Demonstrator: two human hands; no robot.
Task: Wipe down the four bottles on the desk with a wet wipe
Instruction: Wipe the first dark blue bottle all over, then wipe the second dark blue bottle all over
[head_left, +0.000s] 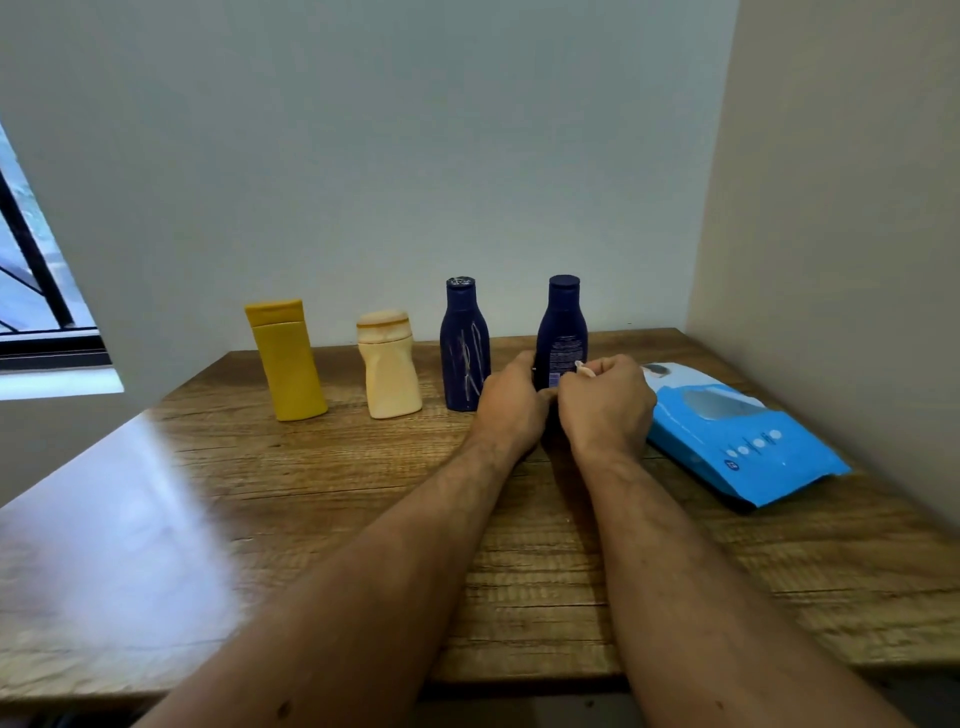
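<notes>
Four bottles stand in a row at the back of the wooden desk (337, 467): a yellow bottle (287, 359), a cream bottle (389, 366), a dark blue bottle with pale streaks (464, 345), and a second dark blue bottle (562, 327). My left hand (511, 402) grips the lower part of the second blue bottle. My right hand (608, 400) is curled against that bottle's right side, and a small white bit of wet wipe (582, 367) shows at its fingertips. The bottle's base is hidden behind both hands.
A blue wet wipe pack (737, 439) lies flat on the desk to the right of my hands, near the right wall. A window (31, 291) is at the far left. The back wall stands close behind the bottles.
</notes>
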